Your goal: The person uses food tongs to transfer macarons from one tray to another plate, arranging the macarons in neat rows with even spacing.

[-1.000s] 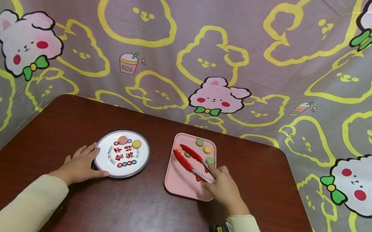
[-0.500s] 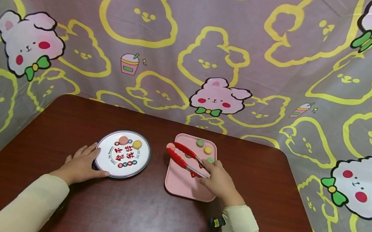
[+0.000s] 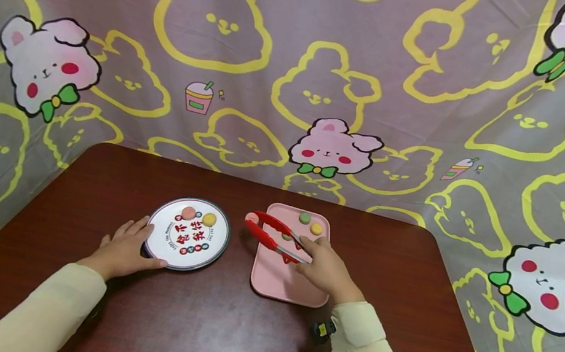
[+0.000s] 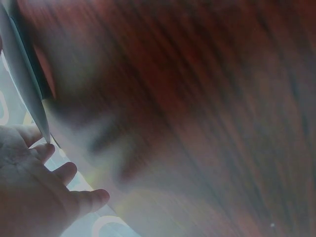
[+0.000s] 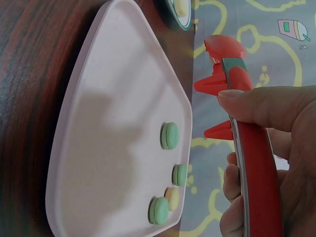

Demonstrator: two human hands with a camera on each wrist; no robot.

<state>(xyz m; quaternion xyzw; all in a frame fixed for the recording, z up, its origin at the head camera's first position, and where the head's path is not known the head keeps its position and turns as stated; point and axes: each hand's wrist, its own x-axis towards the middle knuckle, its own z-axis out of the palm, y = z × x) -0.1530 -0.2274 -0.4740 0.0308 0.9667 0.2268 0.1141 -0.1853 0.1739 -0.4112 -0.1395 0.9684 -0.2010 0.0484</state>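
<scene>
My right hand [image 3: 326, 267] grips red-and-steel tongs [image 3: 265, 238], thumb along one arm and fingers curled round the other in the right wrist view. Between the tong tips is a pink macaron [image 3: 252, 218], over the gap left of the pink tray [image 3: 272, 283]. My left hand [image 3: 127, 249] rests against the left side of the round white plate [image 3: 214, 249], its thumb at the front rim and fingers spread. On the plate sit a pink macaron [image 3: 189, 213] and a yellow macaron [image 3: 209, 220]. Green macarons [image 5: 170, 136] and a yellow macaron [image 5: 172, 198] lie on the tray.
Both dishes stand on a dark reddish-brown table [image 3: 212, 326]. A patterned curtain [image 3: 251, 96] rises behind the table and at its sides. A dark band with a yellow-faced device [image 3: 322, 330] is at the right wrist.
My right hand has carried the tongs and the pink macaron leftward, from over the tray past its left edge. The left hand and the plate have stayed in place.
</scene>
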